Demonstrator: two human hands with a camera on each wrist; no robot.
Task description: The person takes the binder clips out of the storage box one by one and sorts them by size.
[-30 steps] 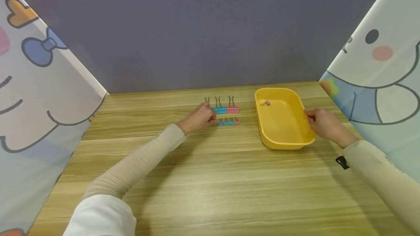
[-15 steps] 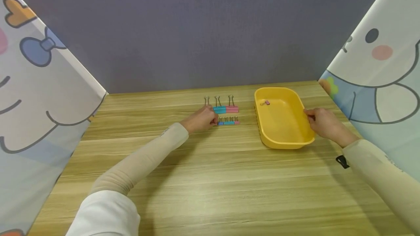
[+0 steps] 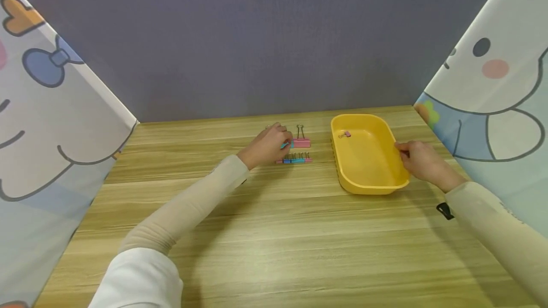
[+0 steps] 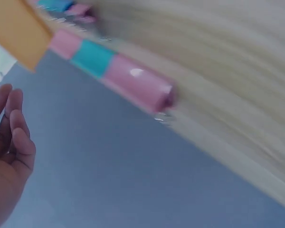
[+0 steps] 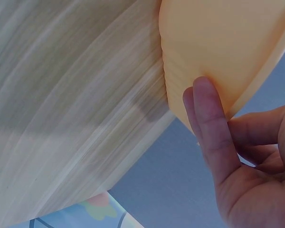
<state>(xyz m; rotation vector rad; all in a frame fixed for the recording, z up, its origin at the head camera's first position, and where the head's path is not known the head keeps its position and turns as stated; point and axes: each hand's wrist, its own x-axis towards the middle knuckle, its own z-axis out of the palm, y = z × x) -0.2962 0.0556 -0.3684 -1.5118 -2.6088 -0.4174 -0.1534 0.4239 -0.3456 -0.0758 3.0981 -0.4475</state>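
My left hand [image 3: 266, 146] hovers over the row of large binder clips, hiding part of it in the head view. Its fingers are loosely bent and hold nothing in the left wrist view. A large pink binder clip [image 3: 302, 143] shows at the row's right end; the left wrist view has a teal binder clip [image 4: 92, 58] between two pink ones. Nearer me lies a row of small binder clips [image 3: 298, 160] in pink, blue and teal. My right hand [image 3: 421, 160] pinches the right rim of a yellow plastic basket [image 3: 372, 188], thumb against fingers.
One small pink binder clip [image 3: 347, 134] lies inside the basket near its back left. A grey panel [image 3: 274, 42] rises behind the wooden table [image 3: 274, 241], and cartoon-printed panels stand at both sides. A black object [image 3: 445, 210] is by the right sleeve.
My left hand has moved from the left end of the small row up over the large clips. A small pink clip now shows at that left end. The right hand keeps its hold.
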